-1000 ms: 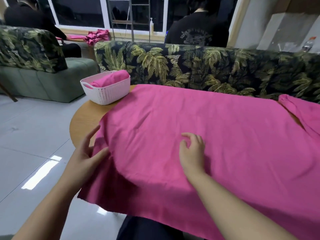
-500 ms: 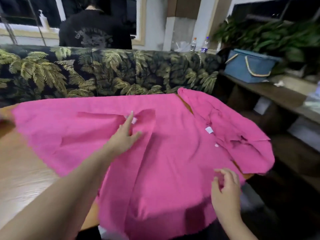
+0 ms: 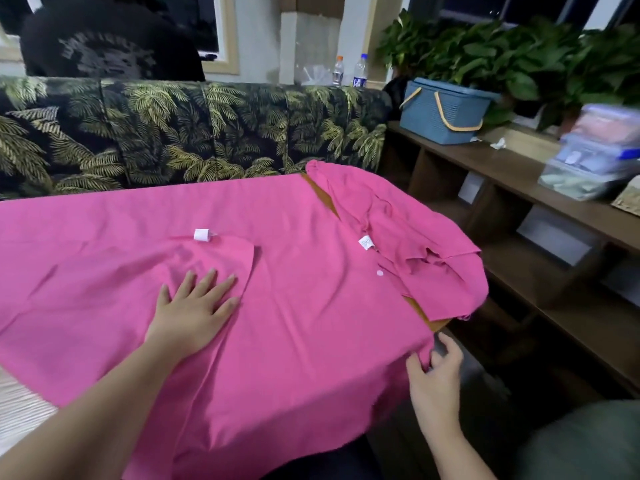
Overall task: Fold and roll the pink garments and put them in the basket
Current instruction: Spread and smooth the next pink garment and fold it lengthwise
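Across the wooden table (image 3: 439, 323) the pink cotton garment (image 3: 311, 289) lies spread; my left hand (image 3: 194, 306) presses flat, right hand (image 3: 437, 367) pinches the four-o'clock edge, which I'd pull taut before folding.

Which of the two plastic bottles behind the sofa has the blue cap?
The right plastic bottle, the one nearer the blue basket, has the blue cap. The left plastic bottle has an orange cap.

We have a single head view, wide-angle, looking forward and down from close above the table (image 3: 420, 311). Both forearms enter from the bottom edge. Sofa (image 3: 194, 133) runs across the top, shelf unit (image 3: 519, 174) at right. No second view to overlap.
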{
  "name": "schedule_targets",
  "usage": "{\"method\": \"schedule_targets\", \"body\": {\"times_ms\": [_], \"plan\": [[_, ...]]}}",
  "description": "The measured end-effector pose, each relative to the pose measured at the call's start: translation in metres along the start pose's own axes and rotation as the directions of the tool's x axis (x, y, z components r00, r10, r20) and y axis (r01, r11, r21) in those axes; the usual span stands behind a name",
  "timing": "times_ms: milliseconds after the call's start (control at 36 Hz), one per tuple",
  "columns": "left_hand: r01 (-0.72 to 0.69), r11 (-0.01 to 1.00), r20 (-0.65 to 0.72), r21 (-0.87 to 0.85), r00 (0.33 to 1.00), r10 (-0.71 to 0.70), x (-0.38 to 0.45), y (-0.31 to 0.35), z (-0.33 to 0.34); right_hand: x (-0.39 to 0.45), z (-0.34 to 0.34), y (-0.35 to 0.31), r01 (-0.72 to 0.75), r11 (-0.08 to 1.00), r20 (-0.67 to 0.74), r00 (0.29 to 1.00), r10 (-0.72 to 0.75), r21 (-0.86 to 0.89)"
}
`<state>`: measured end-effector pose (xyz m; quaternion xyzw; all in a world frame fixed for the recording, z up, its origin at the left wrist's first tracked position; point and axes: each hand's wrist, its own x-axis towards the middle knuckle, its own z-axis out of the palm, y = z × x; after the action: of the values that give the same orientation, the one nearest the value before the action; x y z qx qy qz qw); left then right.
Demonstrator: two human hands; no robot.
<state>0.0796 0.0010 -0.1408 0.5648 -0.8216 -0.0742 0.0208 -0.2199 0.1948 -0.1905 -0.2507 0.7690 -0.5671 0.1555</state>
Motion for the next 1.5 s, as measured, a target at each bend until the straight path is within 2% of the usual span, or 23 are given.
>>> {"method": "schedule_targets", "body": {"times_ms": [139, 306, 361, 417, 472, 528, 583, 639, 694, 750, 778, 833, 917, 972, 1028, 1083, 1167, 1222, 1306, 1361, 1417, 1472, 1500], "plan": [[0.008, 1.000, 0.009, -0.007, 1.000, -0.008, 0.000, 0.000, -0.002, -0.004, -0.026, 0.013, -0.012, 0.999, -0.026, 1.000, 0.011, -0.051], [0.020, 0.999, -0.025, -0.041, 0.999, -0.021, -0.003, -0.002, -0.002, -0.020, -0.044, 0.024, -0.096, 0.987, 0.123, 0.986, 0.113, -0.131], [0.027, 0.996, -0.068, -0.089, 0.997, -0.034, -0.004, -0.002, -0.002, -0.030, -0.047, 0.025, -0.070, 0.986, 0.160, 0.983, 0.095, -0.153], [0.028, 0.991, -0.105, -0.129, 0.994, -0.042, -0.006, -0.003, -0.001, -0.039, -0.048, 0.015, 0.008, 0.989, 0.156, 0.988, 0.016, -0.150], [0.021, 0.987, -0.148, -0.158, 0.988, -0.045, -0.007, -0.005, 0.001, -0.042, -0.046, -0.006, 0.168, 0.975, 0.122, 0.981, -0.150, -0.147], [-0.016, 0.978, -0.246, -0.208, 0.969, -0.036, -0.008, -0.006, 0.002, -0.041, -0.036, -0.037, 0.321, 0.936, 0.108, 0.945, -0.308, -0.142], [-0.063, 0.944, -0.366, -0.323, 0.928, -0.063, -0.009, -0.006, 0.000, -0.036, -0.017, -0.069, 0.382, 0.922, 0.127, 0.919, -0.373, -0.058], [-0.071, 0.864, -0.437, -0.498, 0.882, -0.180, -0.011, -0.006, -0.002, -0.029, 0.008, -0.099, 0.437, 0.899, 0.146, 0.888, -0.435, 0.020], [-0.048, 0.764, -0.437, -0.643, 0.843, -0.315, -0.009, -0.014, -0.003, -0.022, 0.036, -0.129, 0.504, 0.862, 0.204, 0.839, -0.505, 0.061], [0.013, 0.661, -0.356, -0.751, 0.835, -0.420, -0.005, -0.026, -0.005, -0.014, 0.067, -0.156, 0.524, 0.845, 0.320, 0.787, -0.528, 0.106], [0.053, 0.642, -0.318, -0.765, 0.836, -0.448, -0.002, -0.031, -0.008, -0.011, 0.082, -0.167, 0.515, 0.848, 0.386, 0.763, -0.519, 0.123], [0.123, 0.685, -0.299, -0.718, 0.835, -0.463, 0.002, -0.041, -0.017, -0.001, 0.113, -0.185, 0.495, 0.857, 0.503, 0.709, -0.495, 0.145], [0.178, 0.758, -0.280, -0.628, 0.857, -0.433, 0.010, -0.052, -0.029, 0.015, 0.162, -0.200, 0.455, 0.876, 0.604, 0.656, -0.453, 0.163], [0.224, 0.748, -0.193, -0.625, 0.884, -0.426, 0.019, -0.063, -0.033, 0.028, 0.192, -0.200, 0.447, 0.885, 0.644, 0.641, -0.418, 0.130], [0.257, 0.712, -0.100, -0.653, 0.903, -0.417, 0.033, -0.075, -0.037, 0.044, 0.216, -0.192, 0.540, 0.842, 0.681, 0.619, -0.392, -0.006], [0.257, 0.758, -0.088, -0.599, 0.920, -0.381, 0.051, -0.084, -0.042, 0.056, 0.232, -0.182, 0.623, 0.767, 0.704, 0.614, -0.357, -0.155], [0.149, 0.878, -0.190, -0.456, 0.947, -0.259, 0.080, -0.087, -0.047, 0.067, 0.248, -0.168, 0.726, 0.658, 0.740, 0.551, -0.385, -0.199], [0.021, 0.947, -0.253, -0.320, 0.962, -0.107, 0.101, -0.083, -0.046, 0.071, 0.255, -0.160, 0.793, 0.580, 0.756, 0.492, -0.432, -0.185], [-0.083, 0.983, -0.084, -0.163, 0.994, 0.070, 0.121, -0.062, -0.046, 0.074, 0.260, -0.152, 0.825, 0.544, 0.738, 0.464, -0.490, -0.157], [-0.110, 0.987, 0.008, -0.118, 0.994, 0.112, 0.130, -0.053, -0.044, 0.070, 0.259, -0.150, 0.804, 0.583, 0.761, 0.448, -0.469, -0.115], [-0.163, 0.982, 0.001, -0.099, 0.987, 0.164, 0.132, -0.052, -0.043, 0.066, 0.257, -0.148, 0.744, 0.665, 0.757, 0.468, -0.457, -0.059], [-0.237, 0.955, -0.067, -0.176, 0.971, 0.229, 0.129, -0.057, -0.044, 0.066, 0.256, -0.143, 0.642, 0.766, 0.714, 0.540, -0.445, -0.008], [-0.238, 0.935, -0.139, -0.263, 0.968, 0.207, 0.128, -0.062, -0.043, 0.066, 0.256, -0.143, 0.578, 0.816, 0.700, 0.588, -0.405, -0.014]]}}
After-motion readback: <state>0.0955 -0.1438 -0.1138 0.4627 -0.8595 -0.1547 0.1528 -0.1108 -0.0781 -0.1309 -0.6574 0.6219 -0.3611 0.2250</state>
